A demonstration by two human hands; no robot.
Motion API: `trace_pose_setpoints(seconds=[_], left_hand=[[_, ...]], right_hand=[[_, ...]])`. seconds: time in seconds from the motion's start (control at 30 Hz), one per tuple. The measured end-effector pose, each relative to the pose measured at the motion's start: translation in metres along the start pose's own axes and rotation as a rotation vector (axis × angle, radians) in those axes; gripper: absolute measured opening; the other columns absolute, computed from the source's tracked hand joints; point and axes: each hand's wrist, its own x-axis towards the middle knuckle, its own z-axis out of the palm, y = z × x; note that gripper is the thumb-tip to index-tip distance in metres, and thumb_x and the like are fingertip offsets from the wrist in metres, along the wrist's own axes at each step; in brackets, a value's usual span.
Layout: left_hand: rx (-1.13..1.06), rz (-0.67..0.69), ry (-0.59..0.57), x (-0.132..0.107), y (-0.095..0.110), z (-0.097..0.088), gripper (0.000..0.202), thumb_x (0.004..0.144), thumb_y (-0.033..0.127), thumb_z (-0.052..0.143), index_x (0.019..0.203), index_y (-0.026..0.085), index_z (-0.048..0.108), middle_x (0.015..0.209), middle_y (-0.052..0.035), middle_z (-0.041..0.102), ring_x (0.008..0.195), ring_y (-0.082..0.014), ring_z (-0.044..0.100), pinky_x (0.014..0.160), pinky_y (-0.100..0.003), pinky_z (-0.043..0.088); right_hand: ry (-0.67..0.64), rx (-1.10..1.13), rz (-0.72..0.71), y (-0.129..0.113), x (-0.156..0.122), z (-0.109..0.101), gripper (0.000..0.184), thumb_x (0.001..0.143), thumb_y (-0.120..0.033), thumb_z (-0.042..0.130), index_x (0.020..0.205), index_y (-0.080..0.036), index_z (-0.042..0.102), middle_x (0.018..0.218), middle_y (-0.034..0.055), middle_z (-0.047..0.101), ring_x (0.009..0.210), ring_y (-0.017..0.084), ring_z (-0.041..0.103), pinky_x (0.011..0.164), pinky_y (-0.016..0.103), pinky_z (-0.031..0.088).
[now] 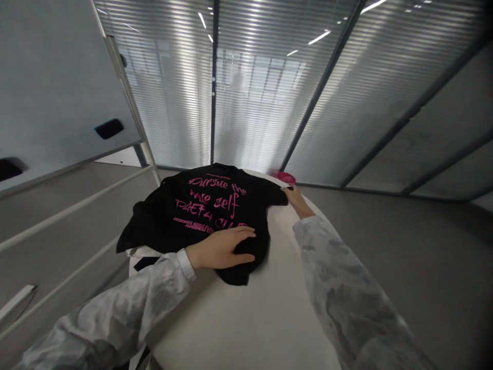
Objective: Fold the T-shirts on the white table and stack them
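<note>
Worktop (265, 318): open surface near; right forearm crosses its right edge.
Black T-shirt (208, 205): laid out on the far part, reaching the left edge.
Pink item (284, 178): far right, contents unclear.
Left hand (221, 249): fingers spread over the shirt.
Right hand (297, 200): at a sleeve; cannot tell whether pinching.
Railed stand (77, 206): left.

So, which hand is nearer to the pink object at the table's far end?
Right. The right hand is at a sleeve of the black shirt, just short of the pink object; the left hand is farther back, over the shirt's near part.
</note>
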Motion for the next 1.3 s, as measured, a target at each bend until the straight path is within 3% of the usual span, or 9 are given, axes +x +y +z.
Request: trace_pose_setpoints(seconds=[0.17,0.27,0.37,0.43,0.73,0.97,1.13,1.23,1.3], left_hand=[[0.32,-0.092,-0.104,-0.056,-0.019,-0.065,0.1,0.078,0.06,0.095,0.165,0.03,0.054,0.171,-0.0115,0.053,0.153,-0.0372,0.056,0.13,-0.049,0.042],[0.5,-0.15,-0.188,-0.081,-0.04,-0.078,0.082,0.082,0.05,0.094,0.155,0.031,0.063,0.163,-0.0091,0.062,0.145,-0.0351,0.064,0.126,-0.046,0.045],[0.538,-0.101,-0.181,-0.087,-0.055,-0.07,0.03,0.104,0.036,0.075,0.133,0.029,0.075,0.14,-0.0054,0.077,0.125,-0.0253,0.075,0.113,-0.037,0.053],[0.552,-0.062,-0.134,-0.082,-0.056,-0.06,0.019,0.112,0.035,0.063,0.122,0.026,0.076,0.125,-0.0052,0.081,0.113,-0.0221,0.078,0.102,-0.033,0.056],[0.588,0.071,-0.012,-0.039,-0.026,-0.017,0.027,0.117,0.038,0.053,0.112,0.02,0.073,0.108,-0.0064,0.079,0.093,-0.0197,0.078,0.079,-0.031,0.057],[0.288,0.071,0.096,-0.007,0.015,0.016,0.033,0.119,0.041,0.049,0.115,0.02,0.074,0.119,-0.0075,0.079,0.108,-0.0205,0.079,0.09,-0.029,0.061],[0.031,0.117,-0.093,0.004,0.036,0.048,0.04,0.115,0.045,0.056,0.144,0.02,0.07,0.148,-0.0114,0.072,0.131,-0.0252,0.074,0.109,-0.034,0.06],[0.052,0.172,-0.243,-0.004,0.04,0.041,0.07,0.104,0.058,0.07,0.161,0.021,0.057,0.166,-0.0161,0.058,0.142,-0.0329,0.068,0.114,-0.041,0.058],[0.11,0.147,-0.261,-0.011,0.038,0.022,0.07,0.102,0.061,0.071,0.16,0.024,0.058,0.159,-0.0142,0.066,0.135,-0.0328,0.071,0.112,-0.042,0.058]], right_hand=[[-0.014,-0.256,-0.112,0.016,-0.08,0.023,0.086,0.091,-0.073,0.074,0.15,-0.011,0.058,0.144,0.027,0.069,0.135,0.041,0.067,0.117,0.053,0.051],[-0.001,-0.358,-0.212,0.011,-0.116,0.027,0.09,0.091,-0.079,0.072,0.149,-0.012,0.058,0.136,0.0261,0.07,0.129,0.042,0.069,0.114,0.054,0.053],[0.009,-0.348,-0.27,0.0,-0.134,0.034,0.085,0.091,-0.078,0.073,0.147,-0.016,0.059,0.13,0.0217,0.071,0.121,0.04,0.071,0.108,0.053,0.056],[-0.015,-0.325,-0.316,-0.007,-0.138,0.039,0.077,0.093,-0.073,0.074,0.146,-0.019,0.059,0.126,0.0175,0.072,0.115,0.037,0.072,0.104,0.05,0.058],[-0.195,-0.477,-0.471,-0.012,-0.123,0.033,0.014,0.103,-0.034,0.068,0.107,-0.024,0.076,0.114,0.0107,0.076,0.103,0.03,0.072,0.098,0.044,0.056],[0.125,-0.346,-0.28,0.037,-0.082,-0.02,0.024,0.099,-0.044,0.063,0.104,-0.022,0.073,0.109,0.0136,0.078,0.094,0.03,0.074,0.092,0.044,0.059],[0.268,-0.384,-0.306,0.074,-0.068,-0.064,0.03,0.097,-0.051,0.061,0.101,-0.023,0.072,0.109,0.0147,0.078,0.095,0.03,0.073,0.093,0.044,0.058],[0.161,-0.474,-0.24,0.098,-0.074,-0.084,0.028,0.095,-0.052,0.062,0.094,-0.025,0.069,0.101,0.0129,0.077,0.094,0.03,0.072,0.091,0.045,0.058],[0.046,-0.502,-0.216,0.111,-0.083,-0.094,0.033,0.093,-0.057,0.063,0.095,-0.025,0.068,0.099,0.0128,0.076,0.094,0.032,0.072,0.092,0.047,0.058]])
